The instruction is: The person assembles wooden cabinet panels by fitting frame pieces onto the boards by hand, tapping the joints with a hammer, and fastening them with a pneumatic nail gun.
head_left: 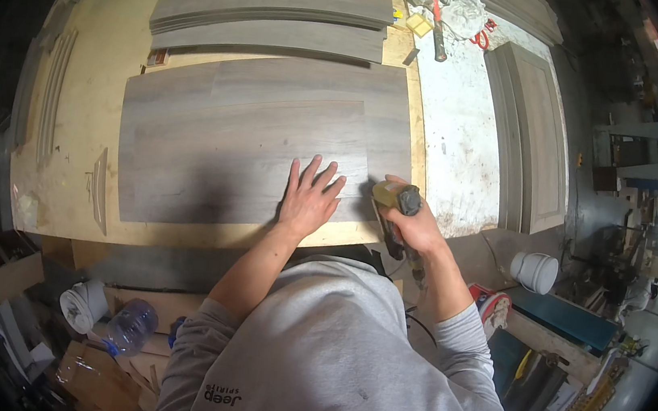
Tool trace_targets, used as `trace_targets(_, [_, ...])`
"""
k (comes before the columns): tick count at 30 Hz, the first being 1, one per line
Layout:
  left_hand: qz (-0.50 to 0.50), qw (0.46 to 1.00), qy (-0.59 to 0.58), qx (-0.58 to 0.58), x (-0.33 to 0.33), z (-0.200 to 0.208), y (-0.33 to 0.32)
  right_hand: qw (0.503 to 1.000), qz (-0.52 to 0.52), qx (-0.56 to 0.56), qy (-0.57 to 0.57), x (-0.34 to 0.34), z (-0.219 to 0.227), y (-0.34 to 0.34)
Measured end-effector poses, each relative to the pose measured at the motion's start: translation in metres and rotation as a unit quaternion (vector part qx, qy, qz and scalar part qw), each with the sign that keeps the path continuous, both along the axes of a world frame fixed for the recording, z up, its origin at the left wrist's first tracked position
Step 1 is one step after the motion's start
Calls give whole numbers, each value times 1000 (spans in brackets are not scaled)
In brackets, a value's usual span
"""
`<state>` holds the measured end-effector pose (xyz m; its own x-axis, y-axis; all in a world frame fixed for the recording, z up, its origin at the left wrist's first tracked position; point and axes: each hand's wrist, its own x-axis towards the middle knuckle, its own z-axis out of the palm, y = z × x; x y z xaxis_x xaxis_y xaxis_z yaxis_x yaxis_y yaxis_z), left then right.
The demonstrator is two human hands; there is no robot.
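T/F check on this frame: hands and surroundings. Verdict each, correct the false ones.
1. The left hand is spread on a panel. True.
2. The right hand is empty. False: the right hand grips a tool.
3. A framed door lies right of the panel. True.
4. Both white buckets are on the table. False: the white buckets are off the table.
5. The clear jug is left of the gray shirt. True.

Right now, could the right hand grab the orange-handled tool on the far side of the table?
Probably not straight away: the right hand is wrapped around a yellow-and-black power tool, and the orange-handled tool lies well forward of it.
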<state>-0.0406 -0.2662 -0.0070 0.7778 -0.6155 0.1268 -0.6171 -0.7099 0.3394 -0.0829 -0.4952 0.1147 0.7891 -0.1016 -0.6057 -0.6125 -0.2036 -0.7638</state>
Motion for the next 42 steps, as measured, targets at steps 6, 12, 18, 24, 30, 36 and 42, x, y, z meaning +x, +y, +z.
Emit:
trace_targets(6, [0, 1000, 10, 7, 0, 1, 0, 1000, -8, 3, 20, 3, 8, 5])
trace_targets(12, [3, 1000, 4, 9, -1, -2, 1, 999, -25, 27, 20, -14, 9, 13])
trace_targets(18, [3, 1000, 7, 9, -1, -1, 0, 999, -20, 11, 30, -14, 10, 17])
trace_targets(24, [2, 1000, 8, 6, -1, -2, -1, 1000, -5, 6, 22, -12, 8, 18])
trace_targets(30, [6, 1000, 14, 2, -3, 2, -2, 999, -8, 35, 20, -16, 13, 17])
trace_targets(36, [19, 999, 16, -31, -5, -10, 49, 997, 20, 67, 29, -45, 22, 22])
trace_targets(42, [229, 972, -16, -45, -30, -18, 231, 983, 173, 53, 7, -51, 8, 52])
